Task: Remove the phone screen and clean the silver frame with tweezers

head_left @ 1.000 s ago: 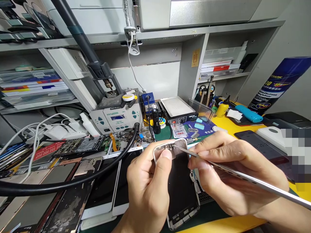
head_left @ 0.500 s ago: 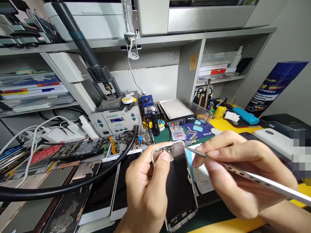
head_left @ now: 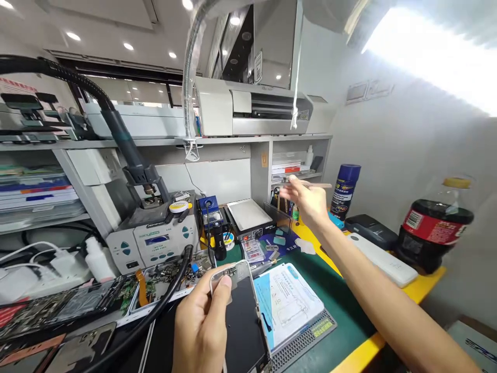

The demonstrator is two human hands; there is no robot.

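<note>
My left hand [head_left: 204, 316] is closed around the top left corner of an opened phone frame [head_left: 243, 321]. My thumb presses near small parts at its top edge, and a black panel fills its middle. Its lower end runs out of view. Farther off to the right, my right hand [head_left: 306, 199] is raised near the pen holder at the shelf, well apart from the phone. Between its thumb and fingers are slim metal tweezers [head_left: 320, 185], lying roughly level; the other fingers are stretched out. A printed white booklet or box [head_left: 293, 300] lies right of the phone frame.
A soldering and hot-air station [head_left: 155, 241] stands at the left, its black hose [head_left: 171, 295] crossing the bench. A heating plate [head_left: 248, 215] sits behind. At the right are a blue spray can [head_left: 345, 189], a white power bank [head_left: 382, 259] and a cola bottle [head_left: 435, 228].
My right hand has moved the tweezers from the phone frame's top right corner away toward the shelf. The head view has tilted up. My left hand keeps hold of the frame.
</note>
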